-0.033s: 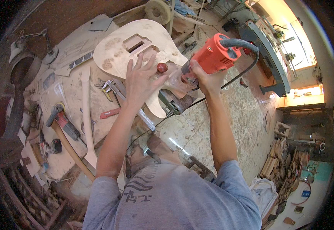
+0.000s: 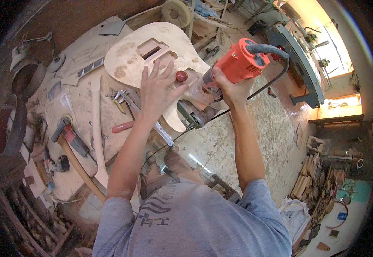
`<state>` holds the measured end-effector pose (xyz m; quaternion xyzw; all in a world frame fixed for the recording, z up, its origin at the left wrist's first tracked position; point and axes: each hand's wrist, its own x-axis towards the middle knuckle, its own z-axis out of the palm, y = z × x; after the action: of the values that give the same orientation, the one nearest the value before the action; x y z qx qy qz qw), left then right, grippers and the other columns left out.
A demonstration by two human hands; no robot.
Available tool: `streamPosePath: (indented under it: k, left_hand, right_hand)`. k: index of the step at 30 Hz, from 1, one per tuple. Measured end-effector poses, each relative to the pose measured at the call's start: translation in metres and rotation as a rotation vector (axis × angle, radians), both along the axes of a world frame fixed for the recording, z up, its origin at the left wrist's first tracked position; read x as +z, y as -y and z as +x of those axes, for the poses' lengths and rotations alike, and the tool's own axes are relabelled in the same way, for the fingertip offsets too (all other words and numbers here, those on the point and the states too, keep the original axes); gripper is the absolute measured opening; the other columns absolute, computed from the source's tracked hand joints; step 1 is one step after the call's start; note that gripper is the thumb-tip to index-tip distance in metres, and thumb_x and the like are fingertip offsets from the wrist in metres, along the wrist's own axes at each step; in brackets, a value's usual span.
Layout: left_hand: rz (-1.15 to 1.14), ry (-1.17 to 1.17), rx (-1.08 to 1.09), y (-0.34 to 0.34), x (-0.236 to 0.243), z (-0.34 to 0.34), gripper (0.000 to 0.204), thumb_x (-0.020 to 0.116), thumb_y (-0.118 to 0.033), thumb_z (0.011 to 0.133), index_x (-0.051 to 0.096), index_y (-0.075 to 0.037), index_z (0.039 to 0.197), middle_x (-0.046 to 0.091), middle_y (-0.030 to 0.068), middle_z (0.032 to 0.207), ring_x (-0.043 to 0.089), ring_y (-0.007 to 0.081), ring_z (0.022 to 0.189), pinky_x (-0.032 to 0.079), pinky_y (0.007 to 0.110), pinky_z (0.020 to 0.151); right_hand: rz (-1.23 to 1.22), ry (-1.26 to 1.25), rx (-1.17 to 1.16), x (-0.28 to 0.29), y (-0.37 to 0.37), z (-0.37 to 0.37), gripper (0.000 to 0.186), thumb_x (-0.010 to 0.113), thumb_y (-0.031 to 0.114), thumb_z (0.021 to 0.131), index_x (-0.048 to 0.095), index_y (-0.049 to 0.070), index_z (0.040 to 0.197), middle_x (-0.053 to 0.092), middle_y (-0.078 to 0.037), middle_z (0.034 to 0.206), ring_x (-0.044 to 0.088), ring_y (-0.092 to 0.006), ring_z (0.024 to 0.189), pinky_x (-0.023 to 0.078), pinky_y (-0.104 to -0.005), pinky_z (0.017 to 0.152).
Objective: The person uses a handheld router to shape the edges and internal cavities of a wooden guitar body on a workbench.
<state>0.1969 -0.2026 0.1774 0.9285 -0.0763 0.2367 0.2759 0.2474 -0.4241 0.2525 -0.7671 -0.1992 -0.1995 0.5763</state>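
A pale wooden electric guitar body (image 2: 128, 55) with routed cavities lies on the bench. My left hand (image 2: 158, 88) rests on it with its fingers spread, pressing the wood. A round dark red knob (image 2: 181, 76) sits between that hand's index finger and thumb, and whether they touch it I cannot tell. My right hand (image 2: 234, 89) is wrapped round a red corded router (image 2: 240, 62), which is tilted in this view. The router's lower end stands at the neck side of the body; its bit is hidden. A green and grey clamp (image 2: 190, 113) shows under the body's near edge.
Left on the bench (image 2: 77, 128) lie a guitar neck (image 2: 96, 124), an angle grinder (image 2: 73, 139), a caliper (image 2: 130, 100) and a red-handled tool (image 2: 123, 127). The router's black cord (image 2: 276, 77) loops right. A grey machine (image 2: 295, 64) stands far right; wood offcuts (image 2: 315, 180) are stacked lower right.
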Motion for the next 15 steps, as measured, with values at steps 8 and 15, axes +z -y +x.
streamPosePath:
  k: [8, 15]
  left_hand:
    - [0.025, -0.027, 0.018, 0.007, 0.007, -0.003, 0.045, 0.083, -0.058, 0.081, 0.086, -0.021, 0.106, 0.058, 0.0045, 0.156, 0.036, 0.0395, 0.155, 0.016, 0.069, 0.125]
    - [0.023, -0.019, 0.011, 0.007, 0.003, -0.002, 0.046, 0.081, -0.057, 0.082, 0.085, -0.020, 0.111, 0.057, 0.0079, 0.157, 0.038, 0.0398, 0.154, 0.016, 0.067, 0.125]
  right_hand:
    - [0.026, -0.089, -0.002, 0.006, 0.006, -0.015, 0.064, 0.088, 0.015, 0.083, 0.056, 0.000, 0.136, 0.074, -0.011, 0.109, 0.074, -0.0211, 0.101, 0.060, -0.0387, 0.090]
    - [0.041, -0.121, -0.002, 0.009, 0.003, -0.018, 0.063, 0.086, 0.011, 0.084, 0.055, 0.000, 0.138, 0.074, -0.012, 0.111, 0.074, -0.0218, 0.098, 0.061, -0.0389, 0.089]
